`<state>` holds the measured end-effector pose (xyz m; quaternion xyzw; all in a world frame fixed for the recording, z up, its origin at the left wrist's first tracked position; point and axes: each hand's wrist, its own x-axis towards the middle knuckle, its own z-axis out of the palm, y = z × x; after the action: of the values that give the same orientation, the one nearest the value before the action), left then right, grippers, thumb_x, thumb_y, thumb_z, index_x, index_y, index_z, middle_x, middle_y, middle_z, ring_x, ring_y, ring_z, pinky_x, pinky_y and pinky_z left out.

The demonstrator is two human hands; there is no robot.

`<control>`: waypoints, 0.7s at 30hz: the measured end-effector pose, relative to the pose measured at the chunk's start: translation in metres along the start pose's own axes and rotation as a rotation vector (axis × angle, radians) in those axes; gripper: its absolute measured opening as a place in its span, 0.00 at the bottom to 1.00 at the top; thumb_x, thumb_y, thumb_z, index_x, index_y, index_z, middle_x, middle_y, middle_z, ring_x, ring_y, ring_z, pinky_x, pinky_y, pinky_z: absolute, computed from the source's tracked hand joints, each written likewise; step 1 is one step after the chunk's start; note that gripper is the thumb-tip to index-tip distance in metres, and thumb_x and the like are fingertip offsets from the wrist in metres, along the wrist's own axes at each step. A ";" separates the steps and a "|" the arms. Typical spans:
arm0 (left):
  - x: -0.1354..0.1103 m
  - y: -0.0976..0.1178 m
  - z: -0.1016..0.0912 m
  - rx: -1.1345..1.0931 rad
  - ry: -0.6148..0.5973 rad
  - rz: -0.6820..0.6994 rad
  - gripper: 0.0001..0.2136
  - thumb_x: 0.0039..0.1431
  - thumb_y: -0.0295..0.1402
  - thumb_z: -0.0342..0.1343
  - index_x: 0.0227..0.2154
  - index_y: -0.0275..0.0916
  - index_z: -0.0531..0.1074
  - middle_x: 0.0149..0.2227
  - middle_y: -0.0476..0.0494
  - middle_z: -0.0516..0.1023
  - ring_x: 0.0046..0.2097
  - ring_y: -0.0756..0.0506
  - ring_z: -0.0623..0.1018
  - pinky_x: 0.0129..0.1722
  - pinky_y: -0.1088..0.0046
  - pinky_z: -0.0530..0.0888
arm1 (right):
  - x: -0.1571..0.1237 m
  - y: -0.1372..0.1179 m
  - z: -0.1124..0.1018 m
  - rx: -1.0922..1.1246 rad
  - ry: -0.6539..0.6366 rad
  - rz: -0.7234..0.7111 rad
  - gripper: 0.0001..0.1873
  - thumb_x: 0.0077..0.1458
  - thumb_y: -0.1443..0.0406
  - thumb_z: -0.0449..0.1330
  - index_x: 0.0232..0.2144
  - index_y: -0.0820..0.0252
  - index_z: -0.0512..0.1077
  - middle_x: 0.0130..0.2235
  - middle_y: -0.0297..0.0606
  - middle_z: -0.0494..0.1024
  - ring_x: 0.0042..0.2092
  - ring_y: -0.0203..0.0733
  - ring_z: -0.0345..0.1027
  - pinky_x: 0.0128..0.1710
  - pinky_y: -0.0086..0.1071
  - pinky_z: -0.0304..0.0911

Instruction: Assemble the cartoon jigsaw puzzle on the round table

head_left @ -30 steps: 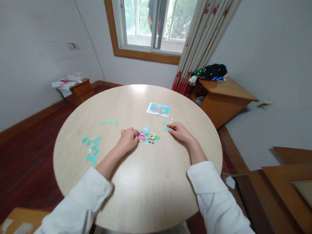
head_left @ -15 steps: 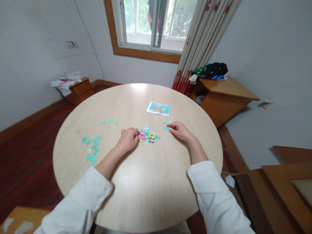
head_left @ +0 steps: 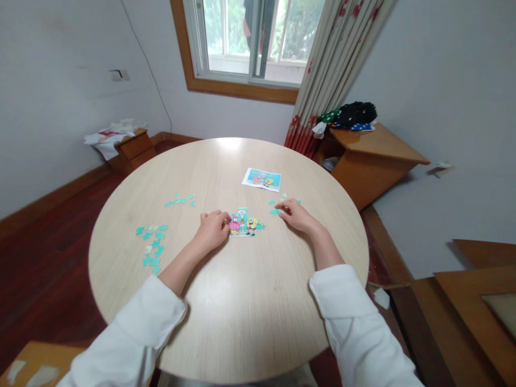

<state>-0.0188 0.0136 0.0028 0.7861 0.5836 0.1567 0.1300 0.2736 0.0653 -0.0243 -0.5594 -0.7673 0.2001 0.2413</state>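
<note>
Toward nine o'clock on the one round table, a first group of loose puzzle pieces lies in from the rim, too closely overlapped to count; a second, smaller group lies near eleven, farther from the edge. Just left of centre, the left hand has its fingers curled inward, tips at the left edge of the one joined puzzle section; whether they grip it is hidden. That section sits just on the twelve o'clock side of centre. One printed sheet rests between twelve and one, with tabletop all round it. Toward one, a third group lies partly behind the right hand, whose thumb and forefinger stand slightly parted there; whether they pinch a piece is too small to see. Below both hands, a broad stretch of table runs to the six o'clock rim.
</note>
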 end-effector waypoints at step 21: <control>-0.001 0.002 -0.002 -0.018 -0.007 -0.006 0.11 0.54 0.26 0.45 0.35 0.39 0.71 0.37 0.41 0.76 0.42 0.41 0.74 0.45 0.60 0.59 | 0.001 0.002 -0.001 0.015 0.018 0.029 0.14 0.49 0.67 0.60 0.41 0.59 0.71 0.41 0.40 0.70 0.41 0.40 0.66 0.47 0.39 0.62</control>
<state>-0.0182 0.0119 0.0047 0.7838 0.5840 0.1588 0.1395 0.2757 0.0667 -0.0245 -0.5704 -0.7553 0.2045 0.2495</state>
